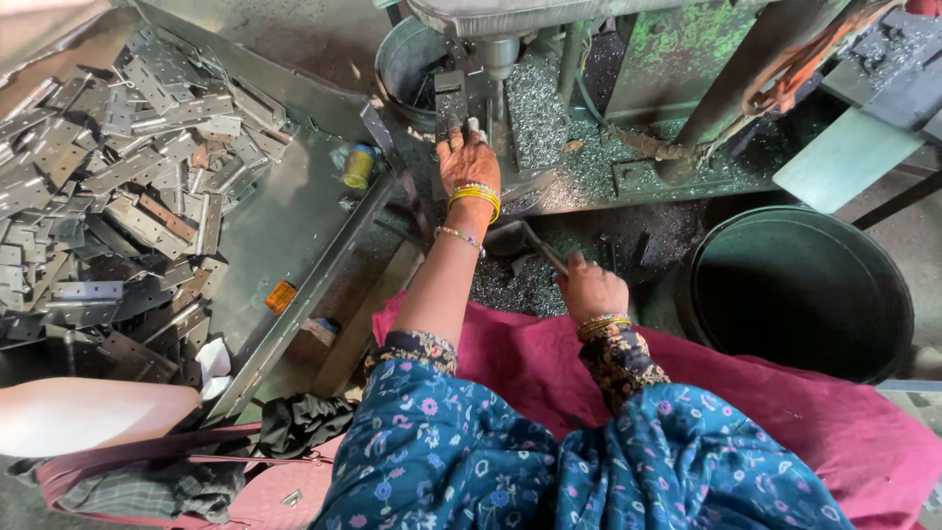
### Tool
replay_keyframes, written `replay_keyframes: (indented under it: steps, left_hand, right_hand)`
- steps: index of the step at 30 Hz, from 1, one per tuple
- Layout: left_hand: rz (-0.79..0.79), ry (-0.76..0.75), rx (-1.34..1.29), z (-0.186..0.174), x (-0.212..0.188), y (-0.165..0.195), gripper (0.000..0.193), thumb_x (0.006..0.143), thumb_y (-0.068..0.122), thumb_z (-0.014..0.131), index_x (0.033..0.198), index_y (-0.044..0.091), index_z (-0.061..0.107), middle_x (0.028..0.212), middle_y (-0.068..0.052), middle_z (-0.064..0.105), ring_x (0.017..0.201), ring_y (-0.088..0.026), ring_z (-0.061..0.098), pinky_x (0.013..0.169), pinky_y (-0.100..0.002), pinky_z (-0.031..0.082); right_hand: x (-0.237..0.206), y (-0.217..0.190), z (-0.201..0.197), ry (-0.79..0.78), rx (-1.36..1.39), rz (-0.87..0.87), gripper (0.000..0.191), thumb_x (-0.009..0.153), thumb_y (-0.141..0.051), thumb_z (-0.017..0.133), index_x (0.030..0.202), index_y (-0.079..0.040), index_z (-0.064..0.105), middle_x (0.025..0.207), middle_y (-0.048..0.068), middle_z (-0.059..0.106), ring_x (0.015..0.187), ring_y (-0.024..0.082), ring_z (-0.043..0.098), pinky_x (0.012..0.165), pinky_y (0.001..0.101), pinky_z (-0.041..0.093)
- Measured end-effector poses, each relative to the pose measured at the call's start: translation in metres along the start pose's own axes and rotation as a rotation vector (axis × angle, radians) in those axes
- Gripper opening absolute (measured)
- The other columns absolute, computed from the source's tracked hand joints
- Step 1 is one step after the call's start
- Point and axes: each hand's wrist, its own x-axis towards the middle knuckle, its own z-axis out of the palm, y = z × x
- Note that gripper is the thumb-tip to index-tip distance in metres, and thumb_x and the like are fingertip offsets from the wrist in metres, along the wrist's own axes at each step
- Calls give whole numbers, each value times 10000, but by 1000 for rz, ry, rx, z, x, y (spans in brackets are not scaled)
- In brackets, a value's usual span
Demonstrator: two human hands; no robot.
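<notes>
Holding the small metal piece (453,110) under the drill spindle (497,54) with our left hand (468,162), we should keep fingers clear while our right hand (589,290), clenched on the lever handle (535,245), presses slowly.

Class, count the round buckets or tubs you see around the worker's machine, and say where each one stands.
2. A small grey bucket stands behind the left hand, beside the machine. A large dark tub sits at the right, past the right hand. Others may be hidden.
</notes>
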Motion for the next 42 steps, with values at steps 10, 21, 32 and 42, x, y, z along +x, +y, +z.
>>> replay_keyframes:
  steps: [10, 21, 32, 42]
  left_hand:
    - [-19, 15, -120, 15, 6, -2, 420, 978, 189, 474, 1339, 90, 664, 1507, -5, 532, 1434, -295, 412, 1070, -462, 347]
    - [-44, 169, -85, 19, 41, 4, 458, 936, 222, 486, 1335, 97, 674, 1497, -35, 515, 1412, -298, 393, 1055, -498, 324]
    - [41, 261, -62, 11, 21, -3, 404, 947, 203, 497, 1269, 72, 702, 1490, -59, 563, 1411, -314, 406, 1143, -540, 259]
    - [-21, 93, -139, -6, 24, 1, 445, 923, 182, 455, 1307, 89, 659, 1548, -34, 472, 1426, -300, 358, 1110, -563, 224]
  right_hand:
    - [-10, -4, 6, -125, 164, 65, 357, 952, -408, 647, 1168, -134, 569, 935, 152, 746, 820, 361, 735, 675, 526, 573]
    - [-14, -16, -12, -6, 11, 45, 382, 972, -451, 626, 1185, -140, 566, 888, 148, 742, 792, 366, 739, 651, 506, 569]
    - [-18, -7, -3, -5, 70, 37, 356, 1013, -457, 593, 1144, -127, 574, 889, 162, 746, 814, 376, 732, 691, 528, 561]
    - [-9, -12, -7, 9, -5, 77, 379, 986, -480, 609, 1142, -136, 596, 929, 136, 750, 852, 352, 740, 702, 498, 570]
